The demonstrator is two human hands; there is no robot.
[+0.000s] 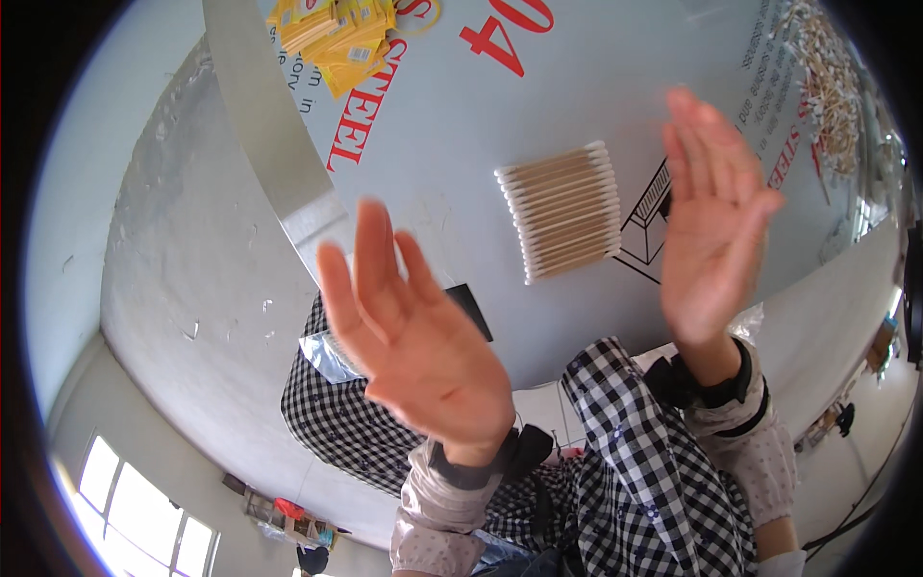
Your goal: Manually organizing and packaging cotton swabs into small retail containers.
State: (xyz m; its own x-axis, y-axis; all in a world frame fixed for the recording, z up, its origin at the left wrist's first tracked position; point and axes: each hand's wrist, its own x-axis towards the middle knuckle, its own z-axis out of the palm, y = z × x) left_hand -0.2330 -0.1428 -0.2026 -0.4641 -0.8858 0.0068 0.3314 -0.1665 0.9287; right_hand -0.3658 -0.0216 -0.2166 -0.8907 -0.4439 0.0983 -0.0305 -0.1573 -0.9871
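Both palms are raised and turned upward over the near part of the table, and neither holds anything. My left hand (423, 346) is at the lower left with its fingers spread, near the table's front edge. My right hand (711, 216) is to the right, fingers stretched out and slightly blurred. Between and beyond them, a neat row of cotton swabs (561, 213) lies flat on the table, wooden sticks side by side with white tips at both ends. My right hand is beside that row, apart from it.
Yellow packets (341, 43) are piled at the far left of the grey printed tabletop (442, 115). A big loose heap of cotton swabs (829, 91) lies at the far right. A dark flat piece (469, 310) and clear plastic wrap (329, 358) show near my left hand.
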